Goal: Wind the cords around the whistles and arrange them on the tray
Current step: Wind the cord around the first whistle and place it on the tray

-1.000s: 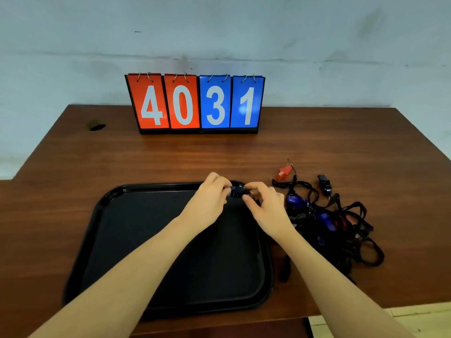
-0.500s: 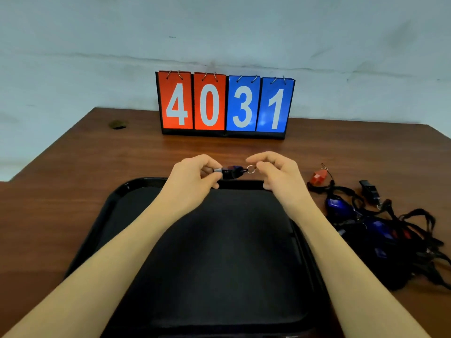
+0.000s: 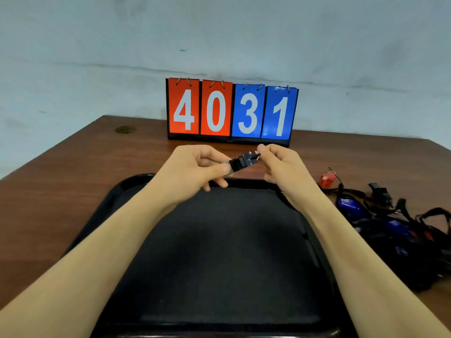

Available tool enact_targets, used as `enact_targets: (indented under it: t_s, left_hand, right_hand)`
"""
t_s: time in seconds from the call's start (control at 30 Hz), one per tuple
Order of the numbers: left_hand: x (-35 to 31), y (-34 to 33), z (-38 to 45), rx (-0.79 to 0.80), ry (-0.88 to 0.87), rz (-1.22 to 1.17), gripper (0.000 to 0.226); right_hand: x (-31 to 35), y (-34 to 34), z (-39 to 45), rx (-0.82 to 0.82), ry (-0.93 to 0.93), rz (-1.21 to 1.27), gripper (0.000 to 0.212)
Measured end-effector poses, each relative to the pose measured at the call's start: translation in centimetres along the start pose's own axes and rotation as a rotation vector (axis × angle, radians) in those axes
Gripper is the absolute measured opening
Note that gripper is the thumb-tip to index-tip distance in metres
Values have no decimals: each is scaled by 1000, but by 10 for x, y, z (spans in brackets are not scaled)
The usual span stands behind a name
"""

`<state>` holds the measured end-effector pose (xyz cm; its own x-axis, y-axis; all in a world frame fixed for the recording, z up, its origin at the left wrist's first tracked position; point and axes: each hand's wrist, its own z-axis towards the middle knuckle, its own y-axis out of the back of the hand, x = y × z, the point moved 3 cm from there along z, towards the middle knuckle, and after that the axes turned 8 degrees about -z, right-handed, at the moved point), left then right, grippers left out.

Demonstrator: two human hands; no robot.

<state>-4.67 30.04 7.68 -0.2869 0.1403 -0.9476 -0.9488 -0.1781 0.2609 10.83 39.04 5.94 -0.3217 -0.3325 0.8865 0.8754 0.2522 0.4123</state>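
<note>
A small black whistle [image 3: 242,162] is held in the air above the far rim of the black tray [image 3: 219,252]. My left hand [image 3: 192,172] pinches its near, silvery end between thumb and fingers. My right hand [image 3: 280,164] pinches its far end, where the ring sits. To the right of the tray lies a tangled heap of whistles and black cords [image 3: 395,230], with blue whistles [image 3: 347,207], a black one [image 3: 379,191] and a red one [image 3: 328,180] at its far edge. The held whistle's cord is hard to make out.
A flip scoreboard [image 3: 231,111] reading 4031 stands at the back of the brown wooden table [image 3: 73,181], against a pale wall. A round cable hole [image 3: 125,129] sits at the table's far left.
Both hands lifted the whistle off the tray's far rim and higher toward the scoreboard. The whistle now tilts, its right end higher. The camera moved closer and leftward.
</note>
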Motion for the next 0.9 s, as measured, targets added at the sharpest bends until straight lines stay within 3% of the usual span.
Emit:
enact_targets:
  t_s: [0.1, 0.23, 0.4, 0.5, 0.63, 0.77, 0.9]
  left_hand:
    - [0, 1, -6, -41, -10, -69, 9]
    - [0, 2, -10, -58, 15, -141, 10]
    - [4, -2, -13, -5, 43, -363, 12]
    - [8, -7, -13, 6, 48, -465, 12]
    - [15, -9, -10, -67, 34, -526, 11]
    - [19, -1, -8, -219, 0, -426, 10]
    - [19, 5, -8, -283, -51, -210, 8]
  right_hand:
    - [-2, -2, -2, 28, -82, 210, 37]
    - [-2, 1, -11, 69, -3, -97, 33]
    - [3, -9, -19, 176, -24, 161, 20]
    - [6, -17, -25, 223, -54, -134, 17]
    - [20, -23, -30, 82, 266, -623, 21]
    - [28, -31, -37, 135, 452, -864, 20]
    - [40, -34, -47, 213, 592, -955, 26]
